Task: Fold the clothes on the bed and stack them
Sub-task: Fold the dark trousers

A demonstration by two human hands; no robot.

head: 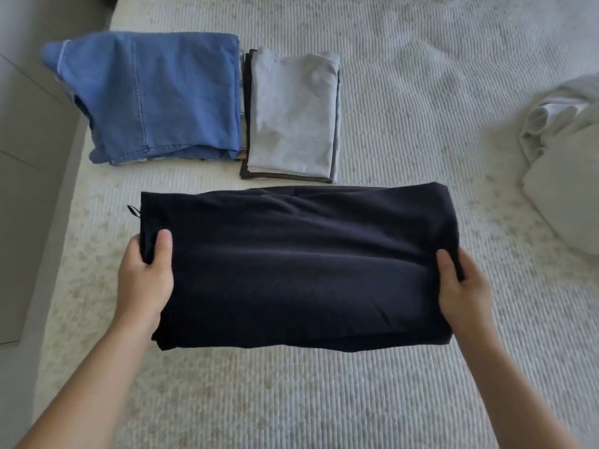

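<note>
Both arms reach forward over the ribbed white bed [389,108]. The left hand [146,273] and right hand [462,286] grip opposite ends of the folded navy cloth garment [301,270], thumbs on top, fingers curled beneath.

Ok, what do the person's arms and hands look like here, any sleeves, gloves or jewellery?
Both forearms are bare up to the frame edge, with no sleeves visible. The left hand and right hand wear no gloves, and no rings, watch or bracelets show. Fingernails look short and unpainted.

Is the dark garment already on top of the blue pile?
No, the dark garment is gripped at its ends by the left hand and right hand, nearer than the blue pile.
</note>
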